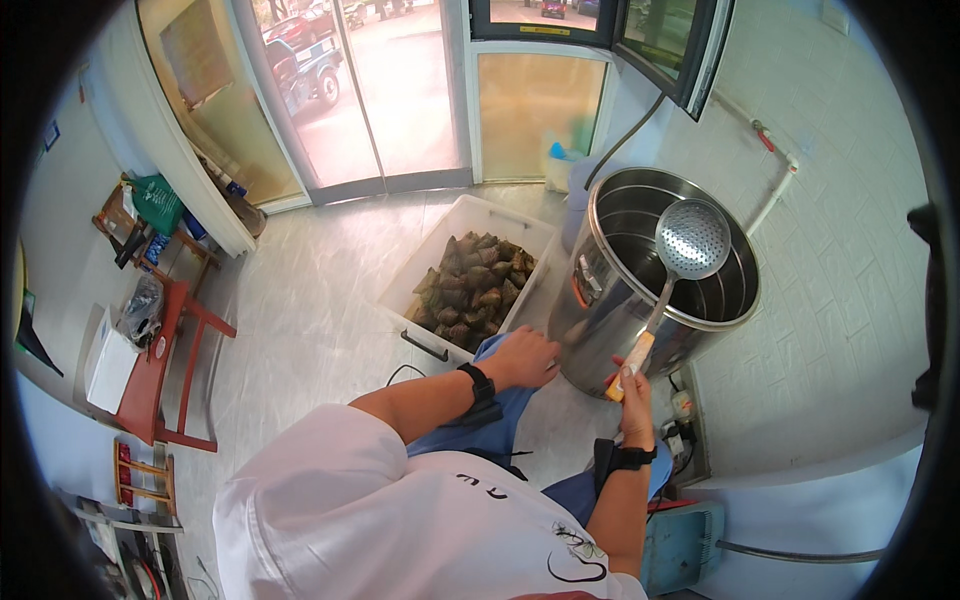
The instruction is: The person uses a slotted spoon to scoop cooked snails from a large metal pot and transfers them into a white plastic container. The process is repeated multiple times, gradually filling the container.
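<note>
My right hand (636,390) grips the yellow handle of a perforated metal skimmer (691,238), whose round head is over the mouth of a tall stainless steel pot (600,330). My left hand (526,357) is beside the pot's lower wall, near my knee, with its fingers curled; whether it holds or touches anything cannot be told. To the left of the pot stands a white plastic tub (405,289) on the floor, holding a heap of dark, leaf-wrapped bundles (480,281). The visible inside of the pot is dark, and its bottom is hidden.
Glass doors (375,97) and an open window (667,45) lie ahead. A red bench (161,360) stands at the left with a white box (116,367). Plugs and cables (679,435) lie by the right wall, near a blue-green plastic container (679,544). A hose (626,139) runs behind the pot.
</note>
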`<state>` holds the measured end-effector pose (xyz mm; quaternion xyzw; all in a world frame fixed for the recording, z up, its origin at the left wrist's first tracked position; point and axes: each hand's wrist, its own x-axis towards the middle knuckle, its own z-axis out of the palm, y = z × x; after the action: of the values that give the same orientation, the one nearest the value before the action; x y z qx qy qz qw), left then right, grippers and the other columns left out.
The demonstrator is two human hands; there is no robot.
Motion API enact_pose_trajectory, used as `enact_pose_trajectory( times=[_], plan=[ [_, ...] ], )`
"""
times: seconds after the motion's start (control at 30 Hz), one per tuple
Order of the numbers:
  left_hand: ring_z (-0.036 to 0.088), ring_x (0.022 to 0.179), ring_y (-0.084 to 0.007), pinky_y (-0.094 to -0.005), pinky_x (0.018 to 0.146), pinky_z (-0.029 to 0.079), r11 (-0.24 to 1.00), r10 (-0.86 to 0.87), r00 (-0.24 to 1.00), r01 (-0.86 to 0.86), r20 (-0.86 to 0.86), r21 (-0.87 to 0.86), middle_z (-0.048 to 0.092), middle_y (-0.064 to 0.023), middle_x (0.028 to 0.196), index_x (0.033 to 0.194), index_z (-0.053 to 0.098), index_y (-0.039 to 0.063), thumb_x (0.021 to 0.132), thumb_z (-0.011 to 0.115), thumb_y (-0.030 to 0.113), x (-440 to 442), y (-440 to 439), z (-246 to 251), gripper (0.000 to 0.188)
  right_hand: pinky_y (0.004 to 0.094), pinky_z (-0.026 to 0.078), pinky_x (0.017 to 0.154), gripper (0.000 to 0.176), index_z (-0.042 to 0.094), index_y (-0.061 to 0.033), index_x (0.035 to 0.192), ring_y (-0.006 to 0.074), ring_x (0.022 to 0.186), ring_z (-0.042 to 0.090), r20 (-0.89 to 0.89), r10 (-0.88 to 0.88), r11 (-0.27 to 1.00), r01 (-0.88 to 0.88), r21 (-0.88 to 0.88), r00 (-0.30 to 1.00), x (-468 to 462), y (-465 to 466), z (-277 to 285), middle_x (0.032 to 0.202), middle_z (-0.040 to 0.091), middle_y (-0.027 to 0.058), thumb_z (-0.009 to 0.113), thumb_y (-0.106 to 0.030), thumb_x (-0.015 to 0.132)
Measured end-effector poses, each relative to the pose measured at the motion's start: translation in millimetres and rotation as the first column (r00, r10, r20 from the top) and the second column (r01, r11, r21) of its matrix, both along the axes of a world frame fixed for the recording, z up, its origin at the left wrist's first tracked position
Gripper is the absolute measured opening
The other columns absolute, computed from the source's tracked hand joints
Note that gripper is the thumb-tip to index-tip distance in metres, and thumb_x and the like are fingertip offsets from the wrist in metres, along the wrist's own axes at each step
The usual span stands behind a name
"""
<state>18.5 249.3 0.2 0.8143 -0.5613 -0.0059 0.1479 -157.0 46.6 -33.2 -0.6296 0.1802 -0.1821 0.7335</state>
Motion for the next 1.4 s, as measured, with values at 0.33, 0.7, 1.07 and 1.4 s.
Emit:
enact_pose_trajectory(
  times=[0.33,0.7,1.07,1.4],
  plan=[
    [0.065,0.082,-0.0299,-0.0419,0.080,0.045,0.998,-0.008,1.000,0.007,-0.011,-0.066,0.067,-0.0113,0.076,0.083,0.069,0.011,0.083,0.065,0.031,1,-2,-8,0.020,0.0239,0.046,0.063,0.048,0.060,-0.0004,0.131,0.0081,0.071,0.057,-0.033,-0.003,1.000,0.003,0.010,0.999,1,0,-1,0.083,0.063,0.0009,0.055,-0.040,0.103],
    [0.067,0.089,-0.0294,-0.0420,0.086,0.046,1.000,0.010,0.999,-0.008,-0.050,0.028,0.070,-0.0111,0.083,0.094,0.073,0.011,0.083,0.067,0.032,-1,-3,1,0.024,0.0222,0.043,0.075,0.042,0.060,0.0018,0.130,0.0059,0.080,0.056,-0.036,0.040,0.997,-0.038,0.065,0.999,0,3,5,0.087,0.065,0.0000,0.057,-0.031,0.103],
    [0.066,0.092,-0.0290,-0.0409,0.091,0.045,1.000,0.012,0.998,-0.011,-0.055,0.025,0.070,-0.0108,0.083,0.097,0.073,0.011,0.084,0.066,0.032,-2,-4,1,0.025,0.0223,0.043,0.082,0.040,0.060,0.0012,0.131,0.0064,0.089,0.056,-0.060,0.033,0.999,-0.033,0.002,0.998,0,5,13,0.094,0.064,-0.0006,0.057,-0.028,0.103],
    [0.066,0.090,-0.0278,-0.0407,0.089,0.046,1.000,0.011,0.998,-0.010,-0.054,0.012,0.070,-0.0095,0.080,0.095,0.073,0.012,0.084,0.066,0.033,-2,-3,1,0.025,0.0218,0.042,0.078,0.043,0.060,0.0004,0.131,0.0057,0.084,0.056,-0.047,0.031,1.000,-0.031,0.003,0.998,2,4,7,0.090,0.064,-0.0012,0.058,-0.031,0.102]
  ],
)
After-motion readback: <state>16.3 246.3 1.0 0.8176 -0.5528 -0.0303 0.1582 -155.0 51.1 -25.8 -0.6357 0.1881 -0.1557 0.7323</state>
